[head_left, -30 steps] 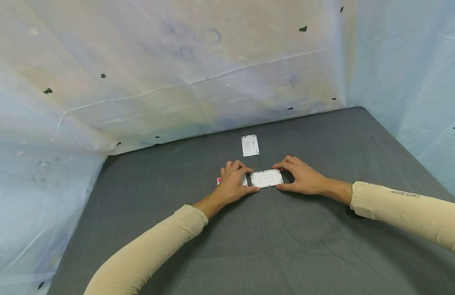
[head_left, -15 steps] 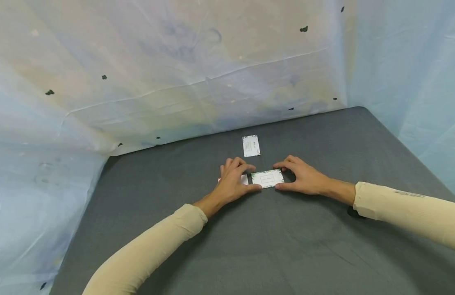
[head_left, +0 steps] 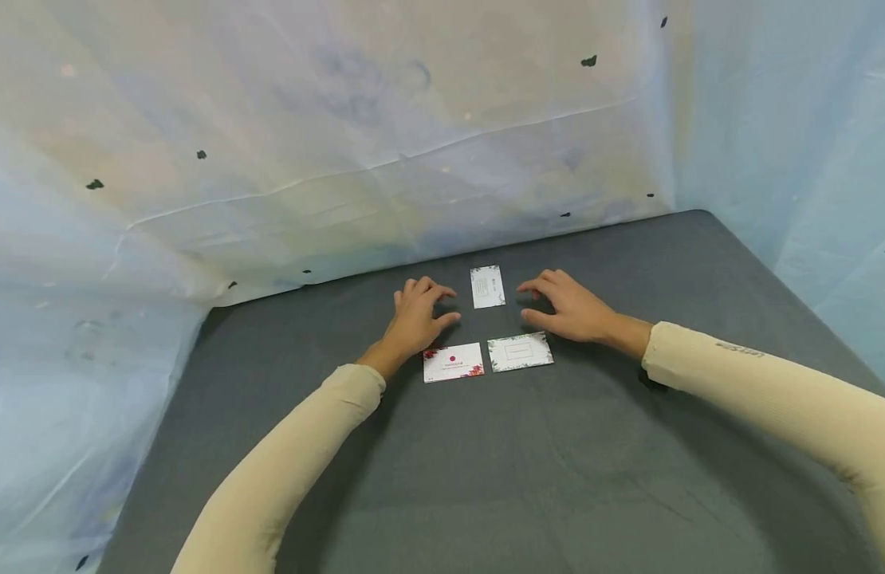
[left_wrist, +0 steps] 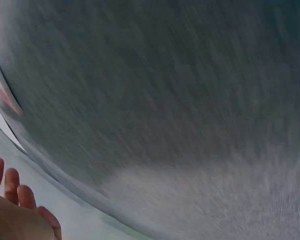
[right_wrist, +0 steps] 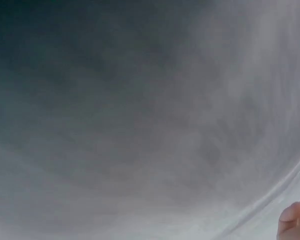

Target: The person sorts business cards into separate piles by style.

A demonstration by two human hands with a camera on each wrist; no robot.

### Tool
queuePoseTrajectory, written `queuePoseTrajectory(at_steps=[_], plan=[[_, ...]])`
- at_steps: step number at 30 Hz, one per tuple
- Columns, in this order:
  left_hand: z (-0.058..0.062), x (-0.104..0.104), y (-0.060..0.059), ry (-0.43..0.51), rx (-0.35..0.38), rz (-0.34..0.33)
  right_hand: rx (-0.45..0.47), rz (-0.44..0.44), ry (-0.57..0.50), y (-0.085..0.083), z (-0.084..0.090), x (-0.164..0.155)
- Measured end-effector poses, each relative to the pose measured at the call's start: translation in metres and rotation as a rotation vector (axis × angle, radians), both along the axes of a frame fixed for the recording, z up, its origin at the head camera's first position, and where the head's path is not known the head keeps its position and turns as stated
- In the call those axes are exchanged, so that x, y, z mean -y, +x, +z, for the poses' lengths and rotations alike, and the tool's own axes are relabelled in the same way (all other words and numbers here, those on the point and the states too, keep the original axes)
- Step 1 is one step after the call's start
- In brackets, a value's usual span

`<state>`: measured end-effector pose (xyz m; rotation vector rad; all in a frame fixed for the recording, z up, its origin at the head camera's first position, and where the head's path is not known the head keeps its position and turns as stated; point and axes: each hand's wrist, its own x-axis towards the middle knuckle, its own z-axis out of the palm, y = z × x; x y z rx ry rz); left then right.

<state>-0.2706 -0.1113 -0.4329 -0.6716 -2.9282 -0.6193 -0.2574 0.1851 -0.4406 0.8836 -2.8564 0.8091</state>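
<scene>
Three small white cards lie on a grey table (head_left: 529,470). A card with a red dot and red flowers (head_left: 453,362) lies beside a green-bordered card (head_left: 520,351). A third card (head_left: 488,286) lies farther back, upright in the head view. My left hand (head_left: 418,312) hovers just left of that far card, fingers loosely curled, holding nothing. My right hand (head_left: 560,306) hovers just right of it, equally empty. The wrist views are blurred; a few fingertips (left_wrist: 10,187) of the left hand and one fingertip (right_wrist: 292,215) of the right hand show.
Pale plastic sheeting (head_left: 385,143) walls in the table at the back and both sides. The table's back edge runs just behind the far card. Cream sleeves (head_left: 765,391) cover both forearms.
Both hands let go of the green-bordered card and moved away from me toward the far card. The red-flower card, earlier hidden under the left hand, now shows.
</scene>
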Motion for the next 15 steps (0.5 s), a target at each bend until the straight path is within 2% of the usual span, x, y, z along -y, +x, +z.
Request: queuePoseTrajectory(at_steps=[4,9,15], plan=[[-0.002,0.002,-0.011,-0.031,0.017,-0.014,-0.01,-0.019,0.027,-0.015,0.001,0.006],[-0.004,-0.008,-0.02,-0.058,0.032,-0.021,-0.022,-0.046,0.08,-0.029,0.005,0.013],[-0.001,-0.025,-0.02,-0.129,0.022,0.028,-0.024,-0.07,0.101,-0.046,0.008,0.029]])
